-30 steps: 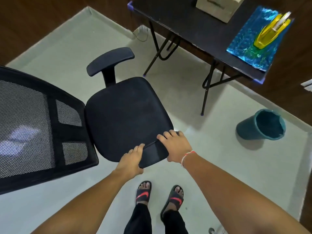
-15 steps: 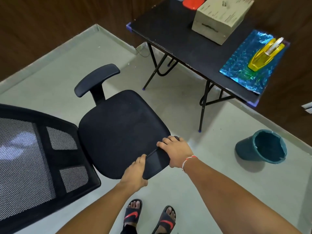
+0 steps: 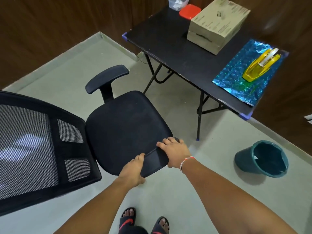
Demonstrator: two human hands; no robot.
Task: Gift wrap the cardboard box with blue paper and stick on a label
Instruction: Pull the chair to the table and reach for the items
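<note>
Both hands, left (image 3: 133, 169) and right (image 3: 175, 153), grip a chair's armrest (image 3: 154, 162), while the unwrapped cardboard box (image 3: 217, 24) and blue paper (image 3: 236, 83) wait on the table (image 3: 168, 46), wrapping not begun.

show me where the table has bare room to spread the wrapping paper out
The widest bare patch on the table is its near-left part, bordered by the cardboard box and the blue paper. A narrower strip runs between those two. The far edge is crowded: clear container, red lid. The tape dispenser sits on the paper.
</note>
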